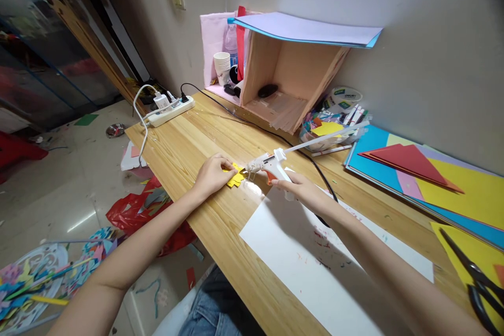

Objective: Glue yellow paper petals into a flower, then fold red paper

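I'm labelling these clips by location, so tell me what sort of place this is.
Probably a papercraft corner in a home or small workshop: a hot glue gun in the right hand, scissors on the table, and stacked coloured sheets beside a bowl of markers.

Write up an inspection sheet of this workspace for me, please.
Surface: wooden table; large white sheet with coloured marks near the right forearm.
Job's things: yellow piece, glue gun with its nozzle beside it.
Clutter: open scissors on yellow paper at right; stacked coloured sheets; container of pens.
Hands: left pinches the yellow piece; right grips the glue gun.
Cables: black cable runs from the power strip to under the right forearm, end hidden; white cable loops over the table's edge.
Surroundings: red plastic and paper scraps on the floor.
Liquid spills: nothing seen.
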The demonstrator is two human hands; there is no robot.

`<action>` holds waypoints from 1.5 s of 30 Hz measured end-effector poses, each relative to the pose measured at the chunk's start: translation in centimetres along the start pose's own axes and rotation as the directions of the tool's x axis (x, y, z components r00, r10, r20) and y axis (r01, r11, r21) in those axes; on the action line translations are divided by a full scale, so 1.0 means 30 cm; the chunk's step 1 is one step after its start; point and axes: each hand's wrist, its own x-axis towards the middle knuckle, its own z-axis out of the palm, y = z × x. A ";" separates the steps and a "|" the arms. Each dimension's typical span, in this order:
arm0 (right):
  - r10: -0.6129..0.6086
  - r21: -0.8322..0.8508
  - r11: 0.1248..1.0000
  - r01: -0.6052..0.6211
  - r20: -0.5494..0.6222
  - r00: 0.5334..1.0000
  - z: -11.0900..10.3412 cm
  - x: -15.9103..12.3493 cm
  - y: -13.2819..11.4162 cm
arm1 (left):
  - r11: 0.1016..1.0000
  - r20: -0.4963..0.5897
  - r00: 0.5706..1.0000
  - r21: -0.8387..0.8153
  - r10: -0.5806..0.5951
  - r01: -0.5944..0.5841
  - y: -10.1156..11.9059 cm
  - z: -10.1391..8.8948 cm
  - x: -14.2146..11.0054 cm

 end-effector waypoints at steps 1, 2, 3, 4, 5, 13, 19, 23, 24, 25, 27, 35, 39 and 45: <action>-0.004 0.008 1.000 0.004 -0.003 1.000 -0.003 0.000 0.005 | 1.000 0.003 1.000 0.006 -0.001 0.001 0.001 -0.001 0.002; -0.006 0.018 1.000 0.006 -0.002 1.000 -0.005 0.000 0.011 | 1.000 0.005 1.000 0.014 -0.002 0.002 0.003 -0.002 0.005; -0.009 0.030 1.000 0.009 0.002 1.000 -0.007 0.000 0.017 | 1.000 0.007 1.000 0.024 -0.004 0.004 0.005 -0.004 0.007; -0.013 0.042 0.999 0.013 0.006 1.000 -0.009 0.001 0.022 | 0.999 0.010 1.000 0.037 -0.009 0.009 0.007 -0.006 0.010; -0.016 0.055 0.998 0.016 0.008 1.000 -0.010 0.002 0.026 | 0.999 0.013 1.000 0.051 -0.017 0.016 0.009 -0.007 0.013; 0.000 0.135 0.991 0.001 -0.008 1.000 -0.009 -0.003 0.038 | 0.988 0.080 0.989 0.104 -0.124 0.116 0.016 -0.008 0.044; 0.010 0.204 0.979 -0.002 -0.036 0.999 -0.007 -0.003 0.057 | 0.990 0.145 0.980 0.071 -0.135 0.125 0.009 -0.019 0.061; 0.001 0.217 0.976 0.009 -0.046 0.999 -0.006 0.002 0.064 | 0.994 0.178 0.977 0.027 -0.113 0.110 0.003 -0.021 0.063; -0.005 0.213 0.977 0.016 -0.051 0.999 -0.005 0.003 0.066 | 0.994 0.170 0.980 0.029 -0.107 0.104 0.003 -0.020 0.061; -0.009 0.211 0.977 0.020 -0.055 0.998 -0.004 0.004 0.068 | 0.995 0.161 0.982 0.031 -0.102 0.098 0.003 -0.019 0.058; -0.015 0.214 0.976 0.027 -0.057 0.998 -0.002 0.004 0.073 | 0.996 0.137 0.986 0.022 -0.094 0.092 0.000 -0.018 0.050; -0.091 0.177 0.979 0.105 -0.085 0.992 0.009 -0.002 0.088 | 0.919 0.056 0.989 -0.365 -0.139 0.150 -0.037 -0.013 0.009; -0.106 0.173 0.977 0.123 -0.104 0.989 0.014 0.002 0.098 | 0.868 0.029 0.988 -0.475 -0.149 0.145 -0.032 -0.011 -0.010; -0.104 0.169 0.978 0.120 -0.101 0.989 0.018 0.001 0.102 | 0.863 -0.068 0.989 -0.498 -0.132 0.081 -0.023 -0.013 -0.016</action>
